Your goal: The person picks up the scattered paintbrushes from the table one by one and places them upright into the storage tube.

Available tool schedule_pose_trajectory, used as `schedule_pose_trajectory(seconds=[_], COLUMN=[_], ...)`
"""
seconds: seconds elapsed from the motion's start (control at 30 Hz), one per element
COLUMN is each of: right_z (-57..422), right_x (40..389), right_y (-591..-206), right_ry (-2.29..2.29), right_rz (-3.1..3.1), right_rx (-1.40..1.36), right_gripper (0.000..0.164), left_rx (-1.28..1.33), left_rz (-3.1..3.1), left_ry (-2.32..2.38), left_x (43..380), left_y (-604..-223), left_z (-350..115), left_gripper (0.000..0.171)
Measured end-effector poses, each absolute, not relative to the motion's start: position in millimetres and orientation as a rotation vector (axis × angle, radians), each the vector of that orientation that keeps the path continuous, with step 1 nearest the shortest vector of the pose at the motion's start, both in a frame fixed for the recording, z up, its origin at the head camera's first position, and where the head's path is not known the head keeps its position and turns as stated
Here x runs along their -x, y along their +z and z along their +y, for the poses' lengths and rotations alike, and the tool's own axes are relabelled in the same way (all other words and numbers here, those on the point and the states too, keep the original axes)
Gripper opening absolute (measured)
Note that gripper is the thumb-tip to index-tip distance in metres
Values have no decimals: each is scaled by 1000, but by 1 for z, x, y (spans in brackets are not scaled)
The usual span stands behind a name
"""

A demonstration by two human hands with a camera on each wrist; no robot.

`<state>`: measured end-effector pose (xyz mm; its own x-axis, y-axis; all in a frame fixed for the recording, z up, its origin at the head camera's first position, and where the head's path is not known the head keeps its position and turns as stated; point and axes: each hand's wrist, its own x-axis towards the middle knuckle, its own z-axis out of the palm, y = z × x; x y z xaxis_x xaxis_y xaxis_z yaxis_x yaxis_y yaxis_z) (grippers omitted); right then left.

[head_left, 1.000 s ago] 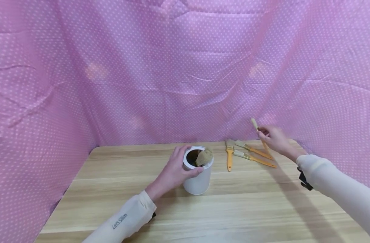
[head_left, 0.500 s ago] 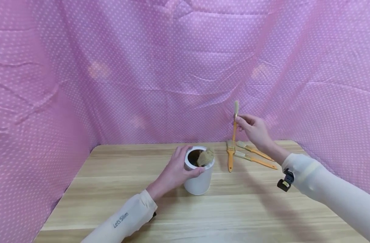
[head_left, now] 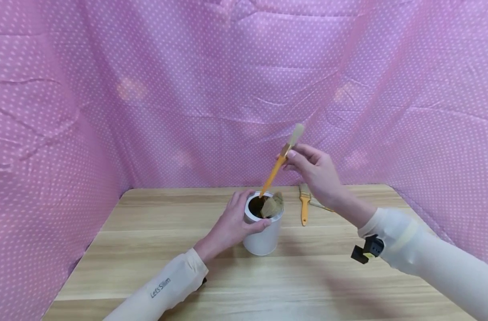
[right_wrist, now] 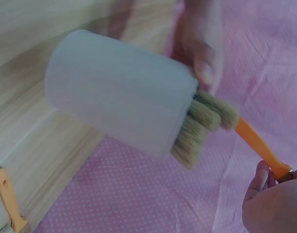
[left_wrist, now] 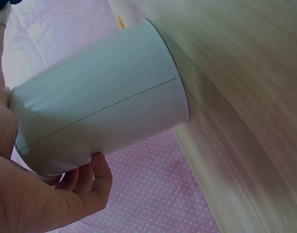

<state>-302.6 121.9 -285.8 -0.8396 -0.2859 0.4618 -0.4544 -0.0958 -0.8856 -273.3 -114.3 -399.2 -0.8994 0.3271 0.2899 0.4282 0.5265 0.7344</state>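
Paintbrush (head_left: 275, 172), pinched in the right grip (head_left: 317, 171), tilts handle-down by the white canister (head_left: 262, 239).

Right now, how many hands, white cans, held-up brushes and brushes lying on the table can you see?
Hands: 2, left hand and right hand
White can: 1
Held-up brush: 1
Brushes lying on the table: 2, one brush in full view, another brush partly hidden
Total: 6
Bristles in the can: too bunched to count.

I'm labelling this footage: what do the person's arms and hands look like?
The left hand and right hand are bare. The cream left sleeve has dark lettering, apparently "Let's Slim"; the cream right sleeve has a black device at the wrist.
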Motion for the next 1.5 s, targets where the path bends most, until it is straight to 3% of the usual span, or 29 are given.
schedule_pose_trajectory(seconds=[0.13,0.43,0.97,1.23,1.5], right_z=[117,112,104,106,132], right_x=[291,276,283,284,287], right_y=[-299,-330,-347,-346,-337], right_ry=[1765,1565,1258,1198,1245], right_rz=[-2203,-2310,-2341,-2349,-2345], right_rx=[-925,-1130,-1334,-1347,-1175], right_gripper=[27,26,32,31,33], left_rx=[643,643,669,650,646], left_rz=[-2664,-2677,-2641,-2661,-2650], left_ry=[-1332,-1319,-1284,-1272,-1277], left_x=[272,272,272,270,271], left_y=[-399,-402,-401,-400,-399], left_z=[-113,-112,-114,-115,-116], left_gripper=[99,99,97,100,101])
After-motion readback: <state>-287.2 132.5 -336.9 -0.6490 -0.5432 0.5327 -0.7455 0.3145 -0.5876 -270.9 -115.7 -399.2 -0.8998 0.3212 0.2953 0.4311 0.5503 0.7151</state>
